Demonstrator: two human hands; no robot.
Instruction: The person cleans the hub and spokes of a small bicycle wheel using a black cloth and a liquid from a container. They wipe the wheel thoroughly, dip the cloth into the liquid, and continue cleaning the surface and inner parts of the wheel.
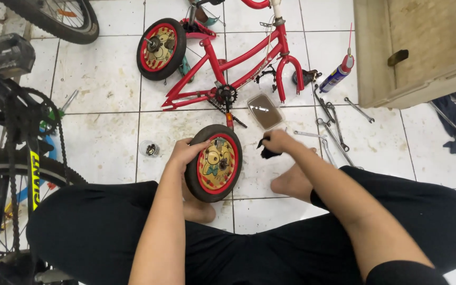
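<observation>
A small bicycle wheel [216, 164] with a black tyre, red rim and yellow disc stands upright on the tiled floor between my feet. My left hand [183, 153] grips its tyre at the upper left edge. My right hand [276, 141] is just right of the wheel and pinches a small black rag [268, 153]. Beyond the wheel a red child's bicycle frame [238, 60] lies upside down with its rear wheel [160, 48] still mounted.
A shallow plastic tray of dark liquid [265, 111] lies near the frame. Several wrenches [333, 129] and a spray can [339, 74] are at the right, beside a beige box [418, 47]. A small cup of parts [150, 149] stands left of the wheel. A large black bicycle [17, 158] fills the left.
</observation>
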